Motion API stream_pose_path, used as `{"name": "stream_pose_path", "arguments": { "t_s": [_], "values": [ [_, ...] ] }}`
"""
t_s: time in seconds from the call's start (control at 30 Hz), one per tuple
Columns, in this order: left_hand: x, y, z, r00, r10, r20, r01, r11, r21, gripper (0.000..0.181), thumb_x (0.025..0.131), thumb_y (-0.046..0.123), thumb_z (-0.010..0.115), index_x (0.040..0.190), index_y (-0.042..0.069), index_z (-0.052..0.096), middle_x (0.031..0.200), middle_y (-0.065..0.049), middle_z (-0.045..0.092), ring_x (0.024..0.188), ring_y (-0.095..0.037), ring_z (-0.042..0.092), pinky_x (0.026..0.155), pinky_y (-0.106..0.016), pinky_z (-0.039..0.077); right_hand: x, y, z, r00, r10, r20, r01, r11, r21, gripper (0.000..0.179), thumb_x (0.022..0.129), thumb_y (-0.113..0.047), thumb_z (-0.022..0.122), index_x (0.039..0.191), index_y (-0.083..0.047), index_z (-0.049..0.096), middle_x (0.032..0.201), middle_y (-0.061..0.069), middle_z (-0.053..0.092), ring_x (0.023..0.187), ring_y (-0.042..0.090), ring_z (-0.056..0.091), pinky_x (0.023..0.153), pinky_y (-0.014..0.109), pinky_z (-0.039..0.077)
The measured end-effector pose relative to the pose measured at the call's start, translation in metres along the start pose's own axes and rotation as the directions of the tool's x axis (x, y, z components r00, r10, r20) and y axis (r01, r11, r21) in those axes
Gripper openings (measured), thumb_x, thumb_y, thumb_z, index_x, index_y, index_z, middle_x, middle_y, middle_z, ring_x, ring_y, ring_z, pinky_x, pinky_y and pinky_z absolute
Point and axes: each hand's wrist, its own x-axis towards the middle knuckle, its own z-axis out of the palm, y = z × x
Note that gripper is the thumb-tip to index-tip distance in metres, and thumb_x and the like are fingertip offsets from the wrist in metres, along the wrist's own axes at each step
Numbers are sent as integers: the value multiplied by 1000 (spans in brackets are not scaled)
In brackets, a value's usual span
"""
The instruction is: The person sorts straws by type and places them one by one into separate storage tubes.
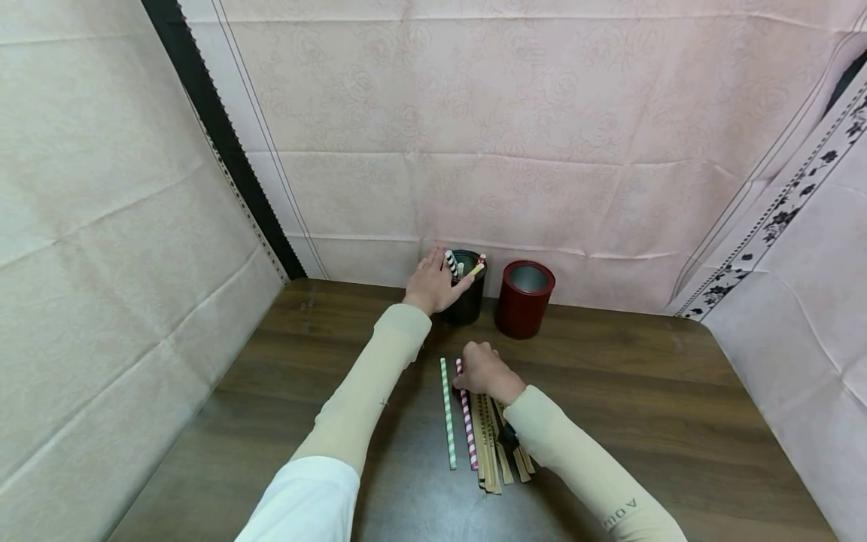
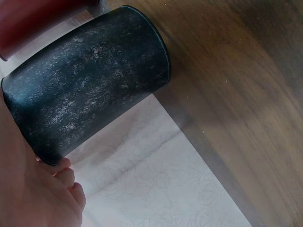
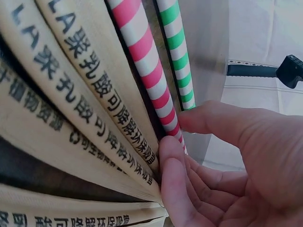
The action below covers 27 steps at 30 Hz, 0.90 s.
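A black cup (image 1: 466, 309) with several striped straws (image 1: 452, 263) in it stands at the back of the table. My left hand (image 1: 433, 284) holds it near the rim, thumb across the front; the left wrist view shows curled fingers (image 2: 66, 174) by the rim. Lower down, my right hand (image 1: 489, 372) pinches the upper end of a pink-and-white striped straw (image 1: 469, 433) between thumb and forefinger. A green-and-white striped straw (image 1: 448, 414) lies just left of it. On its other side lie several paper-wrapped straws (image 1: 485, 452), printed with dark characters and partly hidden by my right arm.
Right of the black cup stands a dark red cup (image 1: 522, 305), whose visible inside is grey. Pale patterned cloth (image 1: 474, 188) hangs right behind both cups and along the sides of the brown wooden table (image 1: 609, 376).
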Motion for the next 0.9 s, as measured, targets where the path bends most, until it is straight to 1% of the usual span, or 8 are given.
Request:
{"name": "stream_pose_path", "arguments": {
  "t_s": [0.07, 0.2, 0.3, 0.4, 0.5, 0.63, 0.8, 0.9],
  "values": [
    [0, 1, 0, 1000, -2, -4, 2, 1000, -1, 96, 107, 73, 15, 164, -2, 29, 179, -13, 8, 168, -26, 5, 136, -38, 14, 1, 1, 0, 1000, 14, 0, -14, 1000, -1, 40, 90, -22, 85, 60, -12, 59, 58, 1, 53, 60, 19, 53, 56, 31, 47],
    [0, 2, 0, 1000, -11, -4, 11, 1000, 10, 96, 107, 73, 15, 165, -2, 27, 179, -13, 10, 168, -26, 7, 136, -37, 14, 3, 2, -2, 999, 33, 12, -33, 999, 14, 45, 91, -24, 84, 58, -13, 54, 57, 0, 48, 62, 20, 51, 57, 32, 45],
    [0, 3, 0, 1000, -15, -2, 15, 1000, 21, 96, 106, 73, 14, 165, -2, 26, 179, -13, 10, 168, -26, 8, 136, -37, 14, 3, 3, -3, 999, 45, 27, -46, 998, 39, 47, 92, -25, 83, 58, -13, 52, 55, 0, 45, 61, 20, 48, 56, 32, 43],
    [0, 3, 0, 1000, -18, -4, 18, 1000, 18, 96, 107, 73, 14, 165, -2, 26, 179, -13, 11, 168, -26, 9, 136, -37, 15, 2, 4, -5, 998, 50, 31, -52, 997, 63, 45, 92, -26, 82, 59, -13, 54, 55, 0, 46, 58, 19, 47, 53, 31, 41],
    [0, 2, 0, 1000, -17, -5, 17, 1000, 14, 95, 107, 73, 15, 165, -2, 26, 179, -13, 11, 168, -26, 9, 136, -37, 15, 2, 5, -7, 999, 39, 29, -42, 995, 89, 46, 92, -25, 81, 57, -14, 54, 53, -1, 47, 52, 16, 44, 50, 30, 40],
    [0, 2, 0, 1000, -15, -2, 16, 1000, 17, 96, 107, 73, 15, 165, -2, 27, 179, -13, 10, 168, -26, 9, 136, -37, 15, 0, 8, -10, 1000, 7, 20, -9, 994, 110, 49, 91, -24, 81, 53, -16, 53, 49, -4, 44, 45, 12, 40, 46, 27, 37],
    [-1, 2, 0, 1000, -16, 2, 16, 1000, 21, 96, 106, 74, 14, 165, -1, 26, 179, -13, 9, 168, -26, 8, 136, -37, 14, -6, 10, -19, 1000, -17, 8, 16, 992, 122, 42, 92, -24, 81, 55, -13, 66, 49, -4, 50, 45, 10, 43, 46, 24, 38],
    [0, 2, 1, 1000, -15, 3, 15, 1000, 18, 96, 106, 74, 14, 165, -1, 26, 179, -13, 9, 168, -26, 7, 136, -37, 14, -11, 10, -28, 999, -36, -5, 36, 992, 120, 43, 93, -23, 79, 54, -11, 66, 47, -4, 48, 44, 10, 41, 45, 23, 36]
  ]
}}
